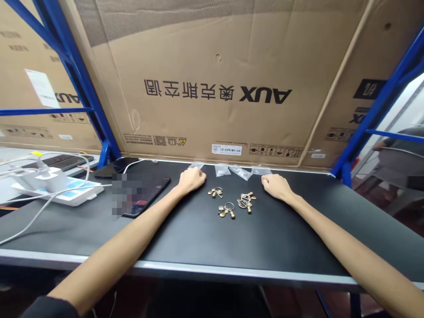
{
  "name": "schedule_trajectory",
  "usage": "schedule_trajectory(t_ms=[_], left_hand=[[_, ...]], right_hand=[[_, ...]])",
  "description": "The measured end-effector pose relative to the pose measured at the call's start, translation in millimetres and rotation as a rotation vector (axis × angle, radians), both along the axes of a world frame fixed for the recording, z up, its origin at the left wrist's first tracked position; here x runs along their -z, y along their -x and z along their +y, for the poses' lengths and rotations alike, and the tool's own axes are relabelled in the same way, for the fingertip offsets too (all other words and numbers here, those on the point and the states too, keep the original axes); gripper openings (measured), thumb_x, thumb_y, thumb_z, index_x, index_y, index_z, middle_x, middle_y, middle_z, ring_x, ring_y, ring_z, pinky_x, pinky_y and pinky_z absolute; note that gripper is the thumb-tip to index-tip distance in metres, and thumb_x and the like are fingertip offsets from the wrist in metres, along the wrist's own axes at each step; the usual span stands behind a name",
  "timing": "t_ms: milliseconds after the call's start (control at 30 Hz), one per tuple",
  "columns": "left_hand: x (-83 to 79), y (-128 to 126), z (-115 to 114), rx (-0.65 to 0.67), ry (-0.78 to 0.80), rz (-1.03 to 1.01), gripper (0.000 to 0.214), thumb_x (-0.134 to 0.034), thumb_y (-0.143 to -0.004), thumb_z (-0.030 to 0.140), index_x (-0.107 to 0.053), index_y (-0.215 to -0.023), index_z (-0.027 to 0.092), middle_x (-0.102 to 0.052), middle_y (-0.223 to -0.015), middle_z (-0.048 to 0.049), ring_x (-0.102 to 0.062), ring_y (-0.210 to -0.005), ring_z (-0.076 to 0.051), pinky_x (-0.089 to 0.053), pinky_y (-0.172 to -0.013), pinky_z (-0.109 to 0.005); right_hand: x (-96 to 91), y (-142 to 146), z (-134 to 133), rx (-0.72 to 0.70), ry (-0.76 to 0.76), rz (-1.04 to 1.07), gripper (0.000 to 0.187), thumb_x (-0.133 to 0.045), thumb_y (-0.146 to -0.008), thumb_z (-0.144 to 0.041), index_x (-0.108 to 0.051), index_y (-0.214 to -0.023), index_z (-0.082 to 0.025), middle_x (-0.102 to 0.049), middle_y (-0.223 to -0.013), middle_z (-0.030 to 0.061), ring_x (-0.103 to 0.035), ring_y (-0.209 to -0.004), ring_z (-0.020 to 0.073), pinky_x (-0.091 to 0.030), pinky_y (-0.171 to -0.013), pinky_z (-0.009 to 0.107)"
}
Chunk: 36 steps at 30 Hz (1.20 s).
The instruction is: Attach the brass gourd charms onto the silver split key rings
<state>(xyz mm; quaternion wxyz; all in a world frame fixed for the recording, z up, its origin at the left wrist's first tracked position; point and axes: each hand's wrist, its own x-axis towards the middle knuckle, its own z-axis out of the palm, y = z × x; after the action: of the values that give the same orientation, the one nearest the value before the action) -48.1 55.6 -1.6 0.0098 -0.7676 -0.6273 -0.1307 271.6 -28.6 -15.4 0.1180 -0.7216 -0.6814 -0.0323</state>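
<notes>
My left hand (192, 179) rests on the black tabletop, curled into a fist, with a small clear plastic bag (198, 164) just behind it. Curled the same way, my right hand (275, 185) lies farther right, beside another clear bag (260, 170). Nothing shows in either fist. Between the hands lie metal rings with brass-coloured charms: one bunch (215, 192) near my left hand, one (227, 211) closer to me, and a tangled bunch (245, 202) towards my right hand. Two more clear bags, a left one (222, 170) and a crumpled one (241, 172), sit along the back edge.
A dark phone (150, 196) lies left of my left forearm, partly under a blurred patch. Farther left are a white power strip (74, 192) and white cables. A large cardboard box (212, 119) stands behind the table (185, 247), between blue metal posts (79, 75). A person (402, 154) is partly visible at right.
</notes>
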Motion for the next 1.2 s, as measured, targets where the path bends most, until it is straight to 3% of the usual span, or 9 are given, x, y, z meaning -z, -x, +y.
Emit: schedule_trajectory(t_ms=[1200], left_hand=[[-4.8,5.4,0.8,0.087,0.055,0.037,0.032,-0.045,-0.088,0.033,-0.069,-0.073,0.018,-0.074,-0.089,-0.0128,-0.070,-0.090,-0.028,-0.051,-0.084,-0.034]], right_hand=[[1.0,-1.8,0.9,-0.030,0.019,-0.019,0.032,-0.038,-0.092,-0.020,-0.066,-0.078,-0.021,-0.072,-0.087,0.0086,-0.065,-0.080,0.0230,-0.032,-0.061,0.027]])
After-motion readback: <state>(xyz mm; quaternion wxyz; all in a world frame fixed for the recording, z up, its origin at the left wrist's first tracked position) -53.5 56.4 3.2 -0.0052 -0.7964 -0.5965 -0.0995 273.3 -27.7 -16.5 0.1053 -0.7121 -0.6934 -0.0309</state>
